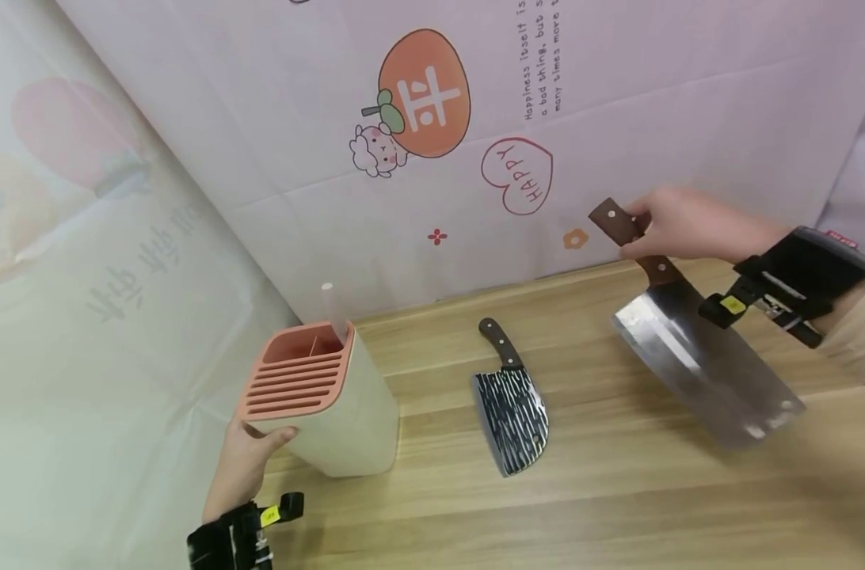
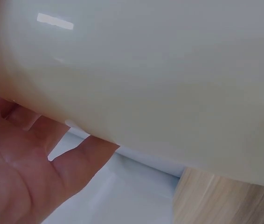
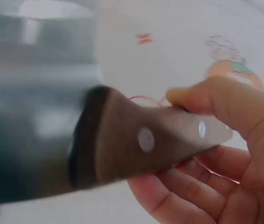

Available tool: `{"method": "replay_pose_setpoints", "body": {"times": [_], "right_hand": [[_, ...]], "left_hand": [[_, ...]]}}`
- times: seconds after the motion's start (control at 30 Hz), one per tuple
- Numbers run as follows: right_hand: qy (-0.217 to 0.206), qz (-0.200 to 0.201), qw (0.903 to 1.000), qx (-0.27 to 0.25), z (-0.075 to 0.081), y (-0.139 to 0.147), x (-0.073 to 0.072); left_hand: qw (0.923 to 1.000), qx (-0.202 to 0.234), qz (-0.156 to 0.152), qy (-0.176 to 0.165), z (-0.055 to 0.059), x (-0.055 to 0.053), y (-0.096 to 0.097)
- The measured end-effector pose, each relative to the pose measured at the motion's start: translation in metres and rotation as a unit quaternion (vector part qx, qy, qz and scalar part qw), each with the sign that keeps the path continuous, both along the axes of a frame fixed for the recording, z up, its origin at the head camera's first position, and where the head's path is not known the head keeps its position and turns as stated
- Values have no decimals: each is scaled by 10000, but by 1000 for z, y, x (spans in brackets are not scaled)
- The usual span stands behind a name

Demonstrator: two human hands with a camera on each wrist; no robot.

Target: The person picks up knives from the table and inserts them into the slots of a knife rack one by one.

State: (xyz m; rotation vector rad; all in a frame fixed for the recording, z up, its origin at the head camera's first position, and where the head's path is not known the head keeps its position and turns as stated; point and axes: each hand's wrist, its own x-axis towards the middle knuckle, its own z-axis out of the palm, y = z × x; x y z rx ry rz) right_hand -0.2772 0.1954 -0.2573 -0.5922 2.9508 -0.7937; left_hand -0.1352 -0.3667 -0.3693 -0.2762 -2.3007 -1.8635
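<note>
My right hand [image 1: 678,226] grips the brown riveted wooden handle [image 3: 122,135] of a large cleaver [image 1: 696,348]. Its broad steel blade slants down to the right over the wooden table, and the thumb lies along the handle's edge in the right wrist view. At the left, my left hand [image 1: 247,459] holds a cream knife block [image 1: 361,412] low on its near left corner. In the left wrist view, its fingers [image 2: 85,158] lie against the smooth cream wall [image 2: 169,93]. The block's orange slotted top [image 1: 297,380] faces up, with a pale translucent rod [image 1: 335,313] standing in a back compartment.
A smaller cleaver [image 1: 514,412] with a black-and-silver patterned blade and dark handle lies on the wooden table [image 1: 432,507] between both hands. A printed cloth [image 1: 318,158] rises behind the table's back edge, and pale sheeting [image 1: 119,356] hangs along the left.
</note>
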Motion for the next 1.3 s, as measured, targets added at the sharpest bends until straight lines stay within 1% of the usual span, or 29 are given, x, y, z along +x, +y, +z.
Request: {"method": "replay_pose_setpoints", "body": {"times": [0.1, 0.2, 0.33, 0.43, 0.6, 0.7, 0.83, 0.9, 0.97, 1.1, 1.23, 1.3], "right_hand": [[-333, -136, 9989, -296, 10, 0, 2], [-564, -275, 9966, -540, 19, -1, 5], [-640, -448, 9951, -606, 28, -5, 10], [-716, -482, 9936, -727, 34, -8, 14], [-797, -384, 9887, -1212, 44, -17, 22], [-675, -389, 9847, -1561, 49, -26, 30], [-134, -434, 9808, -1896, 55, -42, 42], [183, -384, 9774, -2073, 57, -51, 47], [403, -276, 9701, -2378, 59, -60, 49], [635, -2, 9492, -3081, 65, -76, 54], [885, 416, 9230, -3721, 73, -91, 57], [1037, 649, 9074, -4020, 76, -99, 58]], "left_hand": [[10000, 21, -41, 82, 0, -1, -1], [9999, 17, -78, 148, 0, -1, -1], [9998, 36, -82, 151, 0, 0, -2], [9999, 40, -49, 95, -1, 0, -1], [9997, 28, -191, 140, -2, -1, -2], [9993, 32, -306, 230, -2, -1, -4], [9993, -4, -270, 248, -1, -3, -5], [9995, -3, -223, 226, 0, -3, -5], [9997, 27, -168, 199, 0, -3, -5], [9996, 109, -121, 209, 1, -3, -3], [9995, 81, -128, 274, 1, -4, 0], [9993, 78, -142, 324, 1, -4, 0]]}}
